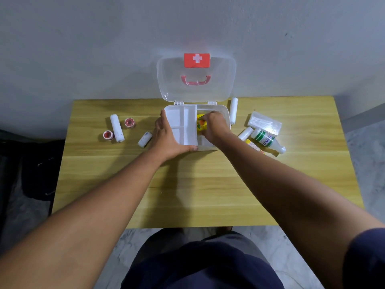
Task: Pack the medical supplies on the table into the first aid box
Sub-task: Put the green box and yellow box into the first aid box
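The white first aid box [226, 113] stands open at the table's far middle, its clear lid [195, 80] leaning back against the wall. A white divided tray [183, 124] fills the box's left half. My left hand [168, 136] grips the box's front left corner. My right hand [214, 127] reaches into the right half, shut on a yellow packet [200, 124] with orange print. Left of the box lie two bandage rolls [116, 128] [144, 139] and two red tape rolls [130, 122] [108, 135].
Right of the box lie a long bandage roll [233, 110], a clear box of cotton swabs [264, 123], a small roll [245, 133], a white bottle with green label [267, 140] and a yellow tube [256, 147]. The wooden table [208, 184] ends near my lap.
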